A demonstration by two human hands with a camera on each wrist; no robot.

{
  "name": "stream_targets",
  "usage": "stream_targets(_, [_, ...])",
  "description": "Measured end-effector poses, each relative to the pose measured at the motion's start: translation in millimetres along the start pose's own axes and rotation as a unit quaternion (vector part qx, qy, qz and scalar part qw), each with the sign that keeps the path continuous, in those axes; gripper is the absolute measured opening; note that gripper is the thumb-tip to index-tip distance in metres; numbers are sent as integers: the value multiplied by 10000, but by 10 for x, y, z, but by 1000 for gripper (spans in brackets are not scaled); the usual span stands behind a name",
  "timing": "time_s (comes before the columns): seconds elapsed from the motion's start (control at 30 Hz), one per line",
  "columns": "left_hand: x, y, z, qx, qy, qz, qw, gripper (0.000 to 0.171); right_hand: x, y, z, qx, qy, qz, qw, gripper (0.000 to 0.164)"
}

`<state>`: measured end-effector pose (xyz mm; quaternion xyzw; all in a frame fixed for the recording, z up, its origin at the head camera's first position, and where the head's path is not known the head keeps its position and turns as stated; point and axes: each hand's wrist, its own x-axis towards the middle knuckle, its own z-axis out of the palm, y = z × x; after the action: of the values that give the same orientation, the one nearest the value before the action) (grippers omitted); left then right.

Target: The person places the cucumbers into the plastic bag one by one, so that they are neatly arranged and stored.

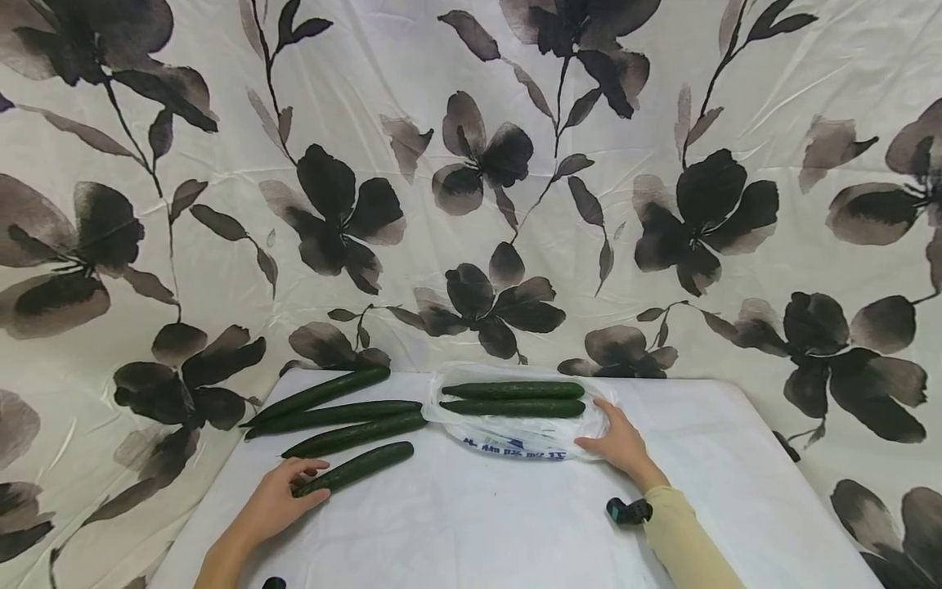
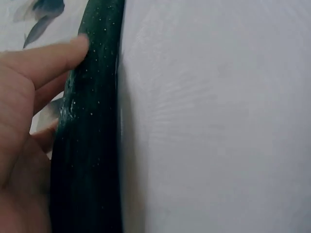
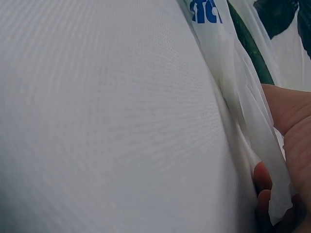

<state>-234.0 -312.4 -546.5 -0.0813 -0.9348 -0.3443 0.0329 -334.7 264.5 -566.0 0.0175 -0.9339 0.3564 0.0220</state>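
Note:
My left hand (image 1: 271, 501) grips the near-left end of a dark green cucumber (image 1: 374, 465) on the table. In the left wrist view the thumb and fingers lie on either side of this cucumber (image 2: 95, 121). At the right end of a thin white plastic bag (image 1: 456, 431) with blue print, my right hand (image 1: 625, 446) holds the bag's edge. Fingertips (image 3: 262, 175) show beside the bag's plastic (image 3: 243, 92) in the right wrist view. Two cucumbers (image 1: 515, 408) lie side by side on the bag.
Several more cucumbers (image 1: 353, 433) lie spread at the table's left, beyond the left hand. The table (image 1: 500, 523) has a white cover. A flower-patterned cloth (image 1: 471, 229) hangs behind it. A small black device (image 1: 629, 512) sits by the right wrist.

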Motion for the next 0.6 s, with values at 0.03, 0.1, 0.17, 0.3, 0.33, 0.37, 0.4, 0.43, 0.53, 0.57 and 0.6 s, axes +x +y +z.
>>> stream_targets(0.03, [-1, -8, 1, 14, -24, 11, 10000, 48, 0, 1, -1, -12, 6, -7, 10000, 94])
stream_targets(0.1, [-4, -14, 5, 79, -75, 31, 9999, 53, 0, -1, -3, -26, 23, -19, 10000, 94])
stream_targets(0.17, [-13, -5, 3, 129, -126, 46, 9998, 56, -1, 1, 2, -26, 26, -27, 10000, 94])
stream_targets(0.3, [-16, 4, 19, 243, -287, -99, 9992, 63, -2, 11, 12, -21, 25, -34, 10000, 94])
stream_targets(0.33, [-14, 11, 25, 296, -332, -150, 9989, 63, -2, 14, 13, -24, 15, -36, 10000, 94])
stream_targets(0.37, [-9, 21, 33, 342, -372, -197, 9985, 64, -1, 16, 11, -29, 12, -37, 10000, 94])
stream_targets(0.4, [-2, 29, 44, 383, -412, -211, 9982, 64, -1, 15, 8, -26, 9, -35, 10000, 94])
stream_targets(0.43, [4, 46, 53, 423, -425, -226, 9979, 64, 1, 15, 6, -33, 8, -35, 10000, 94])
stream_targets(0.53, [22, 105, 68, 453, -444, -113, 9979, 62, 3, 1, -5, -16, 20, -45, 10000, 93])
stream_targets(0.57, [30, 118, 74, 428, -446, -85, 9981, 62, 3, -5, -7, -18, 26, -49, 10000, 93])
stream_targets(0.6, [39, 124, 80, 416, -457, -33, 9981, 61, 3, -11, -8, -10, 28, -54, 10000, 93])
